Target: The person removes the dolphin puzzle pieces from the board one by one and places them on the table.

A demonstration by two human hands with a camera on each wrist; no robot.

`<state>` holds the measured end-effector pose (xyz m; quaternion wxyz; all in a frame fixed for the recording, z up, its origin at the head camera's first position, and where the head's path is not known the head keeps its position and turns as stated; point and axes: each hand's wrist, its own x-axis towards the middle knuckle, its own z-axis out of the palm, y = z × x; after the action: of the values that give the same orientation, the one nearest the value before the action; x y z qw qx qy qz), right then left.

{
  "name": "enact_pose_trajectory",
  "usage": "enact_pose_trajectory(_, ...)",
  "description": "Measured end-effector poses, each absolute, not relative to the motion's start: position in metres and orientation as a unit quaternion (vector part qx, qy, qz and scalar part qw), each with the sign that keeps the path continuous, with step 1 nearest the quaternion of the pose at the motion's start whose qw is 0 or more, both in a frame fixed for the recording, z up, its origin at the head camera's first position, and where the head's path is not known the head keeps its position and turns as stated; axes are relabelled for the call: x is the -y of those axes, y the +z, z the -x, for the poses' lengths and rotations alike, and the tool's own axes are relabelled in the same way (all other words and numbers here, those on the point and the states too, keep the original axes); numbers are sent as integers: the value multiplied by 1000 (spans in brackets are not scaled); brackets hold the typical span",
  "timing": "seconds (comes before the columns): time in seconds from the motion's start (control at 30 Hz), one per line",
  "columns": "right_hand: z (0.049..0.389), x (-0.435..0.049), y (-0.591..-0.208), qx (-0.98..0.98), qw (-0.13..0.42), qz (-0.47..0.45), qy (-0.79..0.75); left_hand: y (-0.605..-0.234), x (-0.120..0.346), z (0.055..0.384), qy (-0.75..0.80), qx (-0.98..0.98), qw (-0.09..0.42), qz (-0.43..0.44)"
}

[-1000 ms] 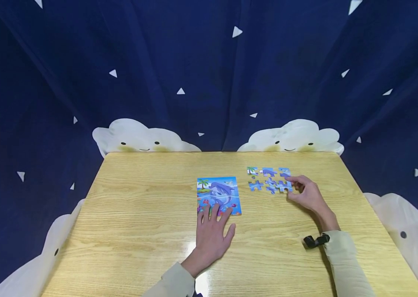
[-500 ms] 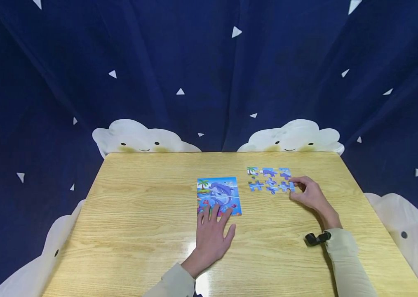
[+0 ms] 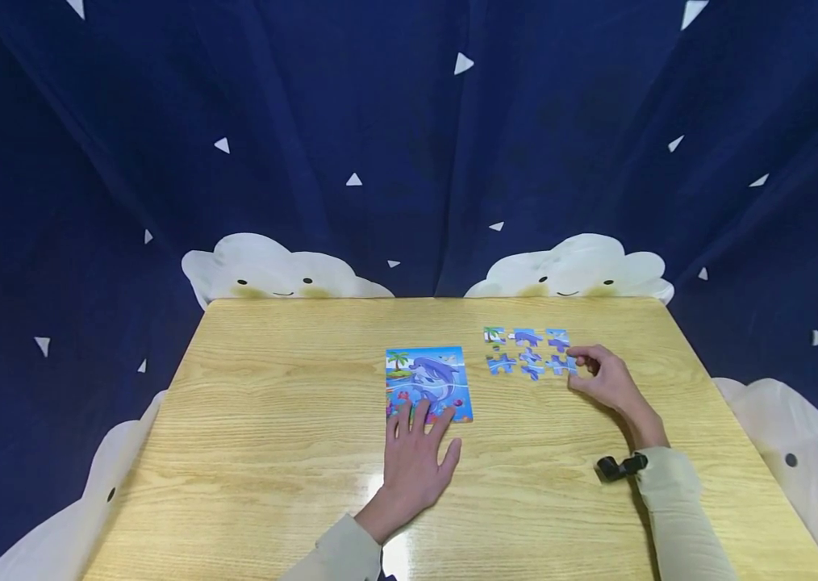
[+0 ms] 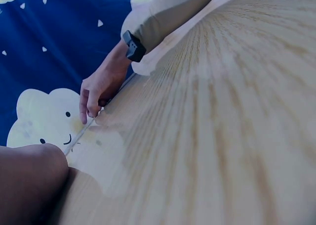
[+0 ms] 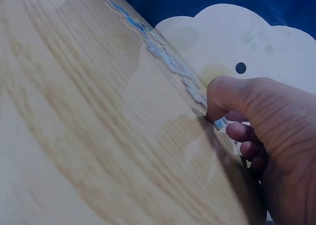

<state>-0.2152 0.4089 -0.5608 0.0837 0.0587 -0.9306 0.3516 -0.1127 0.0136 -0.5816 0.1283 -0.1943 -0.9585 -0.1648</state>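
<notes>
My left hand (image 3: 412,468) lies palm down with its fingers spread, fingertips on the lower part of a square dolphin picture (image 3: 427,373). To the right of it, jigsaw pieces of a like dolphin scene form two rows. My right hand (image 3: 607,386) pinches the right edge of the puzzle piece (image 3: 558,365) at the right end of the nearer row, thumb and index finger on it. That piece lies flat, beside a middle piece (image 3: 530,363). In the right wrist view the thumb and curled fingers of the right hand (image 5: 266,121) partly hide the piece (image 5: 220,123).
The far row holds a palm-tree piece (image 3: 493,333), a dolphin piece (image 3: 527,336) and a corner piece (image 3: 557,337). Everything lies on a wooden table (image 3: 271,420). A dark blue curtain (image 3: 394,121) with white clouds hangs behind the table's far edge.
Over the past second my right hand has shifted slightly right, and the pinched puzzle piece has slid right with it, opening a gap to the middle piece. My left hand stays put.
</notes>
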Motion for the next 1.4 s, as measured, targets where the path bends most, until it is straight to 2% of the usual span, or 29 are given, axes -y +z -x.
enact_pose_trajectory(0.3,199,-402,-560,910,109,-56,397,-579,-15,111,-163,960,117,194)
enact_pose_trajectory(0.53,190,-379,-544,904,164,-116,377,-580,-16,114,-164,959,125,195)
enact_pose_trajectory(0.7,185,-346,-533,895,166,-169,378,-581,-17,115,-167,954,144,202)
enact_pose_trajectory(1.1,177,-249,-537,862,97,-254,428,-582,-15,114,-165,955,140,203)
enact_pose_trajectory(1.4,190,-183,-551,853,67,-300,423,-582,-15,113,-180,957,134,183)
